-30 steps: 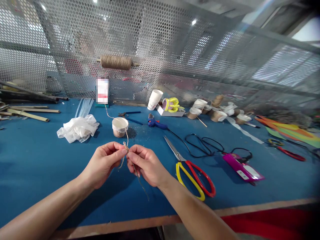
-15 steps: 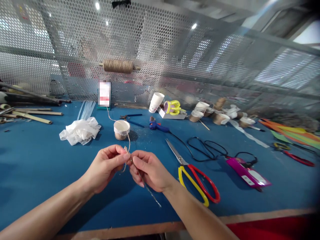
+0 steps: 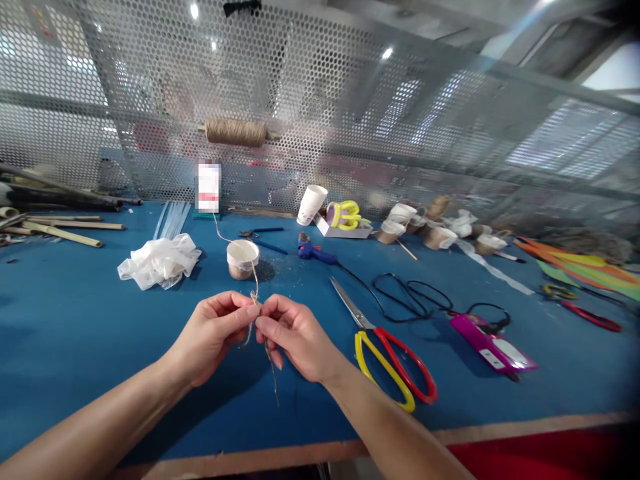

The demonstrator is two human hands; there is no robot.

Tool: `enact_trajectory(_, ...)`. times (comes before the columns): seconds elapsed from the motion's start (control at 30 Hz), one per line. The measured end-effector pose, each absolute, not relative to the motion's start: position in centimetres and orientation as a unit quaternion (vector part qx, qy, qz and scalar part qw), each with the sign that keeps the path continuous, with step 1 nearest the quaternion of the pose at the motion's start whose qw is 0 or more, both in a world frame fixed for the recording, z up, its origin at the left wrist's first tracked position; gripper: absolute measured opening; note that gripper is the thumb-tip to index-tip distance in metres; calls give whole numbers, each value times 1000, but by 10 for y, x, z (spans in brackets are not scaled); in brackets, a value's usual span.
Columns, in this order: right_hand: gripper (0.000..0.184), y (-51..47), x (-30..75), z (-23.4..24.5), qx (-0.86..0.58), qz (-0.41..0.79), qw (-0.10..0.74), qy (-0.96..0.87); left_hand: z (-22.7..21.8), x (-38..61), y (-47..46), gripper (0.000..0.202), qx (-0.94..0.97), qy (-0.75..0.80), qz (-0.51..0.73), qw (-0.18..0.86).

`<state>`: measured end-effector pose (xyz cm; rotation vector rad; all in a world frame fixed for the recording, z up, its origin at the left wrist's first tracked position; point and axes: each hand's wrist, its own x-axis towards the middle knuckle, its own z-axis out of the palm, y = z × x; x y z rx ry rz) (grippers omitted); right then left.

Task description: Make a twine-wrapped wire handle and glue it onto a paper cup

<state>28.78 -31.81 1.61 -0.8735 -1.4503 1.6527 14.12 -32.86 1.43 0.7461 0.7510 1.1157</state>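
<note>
Moved since frame half a second back: loose tail of twine (image 3: 273,380), then slanting out rightward below right hand (image 3: 296,339), now hanging nearly straight down.
Left hand (image 3: 214,337): thumb and forefinger closed tight on twine, pinch grip.
Right hand: fingertips likewise pinched shut on same twine, touching left fingertips.
Twine location: held above blue table (image 3: 75,327), near front edge. Strand runs up from pinch to paper cup (image 3: 243,257) just behind hands, onward toward spool (image 3: 235,132) on mesh wall.
Adjacent: yellow-and-red scissors (image 3: 390,353) right of right hand; crumpled plastic (image 3: 160,261) left of cup; blue glue gun (image 3: 313,251) behind scissors.
</note>
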Motion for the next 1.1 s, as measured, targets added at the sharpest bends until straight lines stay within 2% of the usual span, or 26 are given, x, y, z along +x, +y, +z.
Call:
enact_trajectory(0.2, 25, -322, 284, 16, -374, 576, 402, -605, 13, 142, -328, 14, 335, 352, 517, 705)
enact_trajectory(0.37, 27, -319, 286, 14, -369, 584, 409, -596, 15, 139, -326, 14, 357, 339, 503, 711)
enact_trajectory(0.57, 23, -310, 293, 13, -371, 567, 502, -537, 22, 131, -326, 17, 392, 295, 429, 758)
enact_trajectory(0.67, 21, -310, 295, 13, -349, 563, 515, -544, 24, 129, -326, 18, 389, 290, 392, 781)
enact_trajectory(0.73, 21, -312, 297, 13, -335, 531, 518, -582, 26, 128, -327, 19, 391, 298, 379, 784)
enact_trajectory(0.9, 19, -320, 301, 13, -326, 357, 528, -698, 28, 127, -326, 18, 395, 299, 380, 781)
enact_trajectory(1.1, 27, -322, 301, 11, -317, 314, 511, -735, 26, 128, -325, 15, 376, 284, 381, 796)
